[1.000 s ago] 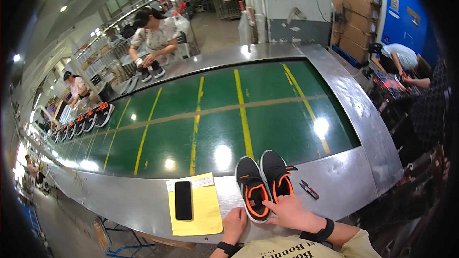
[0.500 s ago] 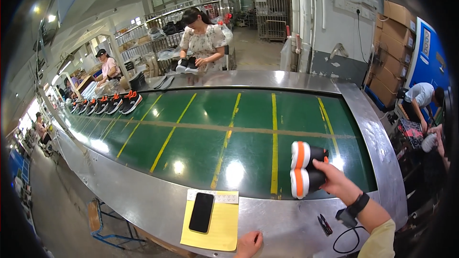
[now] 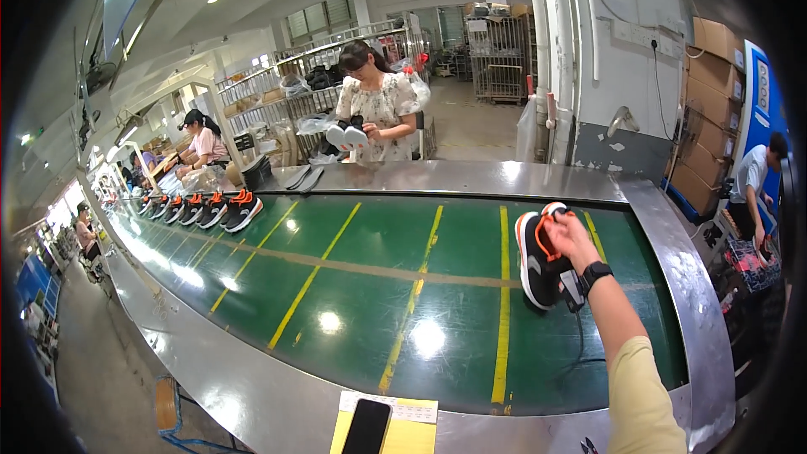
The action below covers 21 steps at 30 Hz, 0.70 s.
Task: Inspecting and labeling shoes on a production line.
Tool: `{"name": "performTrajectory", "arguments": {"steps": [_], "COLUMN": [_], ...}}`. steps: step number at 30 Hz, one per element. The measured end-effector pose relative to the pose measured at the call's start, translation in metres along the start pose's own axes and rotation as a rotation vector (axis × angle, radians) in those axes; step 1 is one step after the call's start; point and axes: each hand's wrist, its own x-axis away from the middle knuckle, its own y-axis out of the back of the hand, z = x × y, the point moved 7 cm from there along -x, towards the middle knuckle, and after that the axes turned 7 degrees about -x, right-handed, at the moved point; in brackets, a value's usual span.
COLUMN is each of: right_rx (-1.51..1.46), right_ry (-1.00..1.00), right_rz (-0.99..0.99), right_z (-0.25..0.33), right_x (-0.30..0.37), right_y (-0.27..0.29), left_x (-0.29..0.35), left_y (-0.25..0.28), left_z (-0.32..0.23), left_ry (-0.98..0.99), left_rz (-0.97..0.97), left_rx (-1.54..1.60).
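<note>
Right hand (image 3: 571, 240) grips shoes (image 3: 532, 267); phone (image 3: 367, 429) overlaps paper (image 3: 414, 437).

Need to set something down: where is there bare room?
The green belt is bare between the shoe row and the shoes in the right hand; so is the near metal edge left of the phone. Crowded: the belt's far left.

Right hand (image 3: 574, 241) holds shoes (image 3: 536, 277) at green belt (image 3: 361, 240)

The fingers (image 3: 561, 227) grip black shoes with orange trim, on the right. On the near table (image 3: 227, 391), a phone (image 3: 366, 430) lies over yellow paper (image 3: 414, 441). At far left, similar shoes (image 3: 210, 212) stand in a row.
</note>
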Motion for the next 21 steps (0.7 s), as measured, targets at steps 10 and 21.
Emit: {"name": "performTrajectory", "arguments": {"steps": [10,21], "right_rx": [1.04,2.13], "right_ry": [-0.426,0.208], "right_rz": [0.325,0.048], "right_z": [-0.067,-0.014], "right_x": [0.22,0.492], "right_y": [-0.006,0.142], "left_x": [-0.017,-0.029], "left_y": [0.019,0.034], "left_z": [-0.02,-0.045], "left_ry": [0.088,-0.107], "left_rz": [0.034,-0.123], "left_rx": [0.079,-0.032]}}
